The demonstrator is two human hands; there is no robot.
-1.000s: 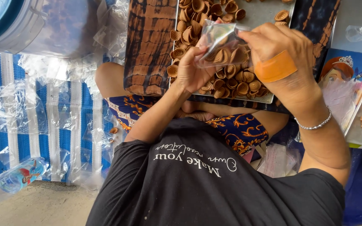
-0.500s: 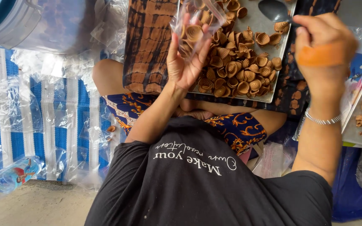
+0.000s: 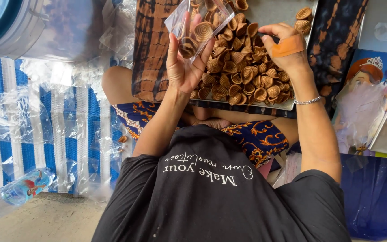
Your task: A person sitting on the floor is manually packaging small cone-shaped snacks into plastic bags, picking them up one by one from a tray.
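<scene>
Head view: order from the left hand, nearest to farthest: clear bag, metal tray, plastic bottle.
1. clear bag, held in the left hand.
2. metal tray, just right of that hand.
3. plastic bottle, far lower left on the striped mat.

Left hand [image 3: 183,58]: raised, palm toward camera, fingers [image 3: 174,38] extended upward and slightly curled, thumb out to its right; grip closed on something clear at the fingertips. Left forearm bare, bent at elbow, running down toward torso.

Right hand [image 3: 283,49]: palm down, fingers curled inward, tan plaster across its back, chain bracelet at wrist. Right forearm bare, angled down to shoulder.
</scene>
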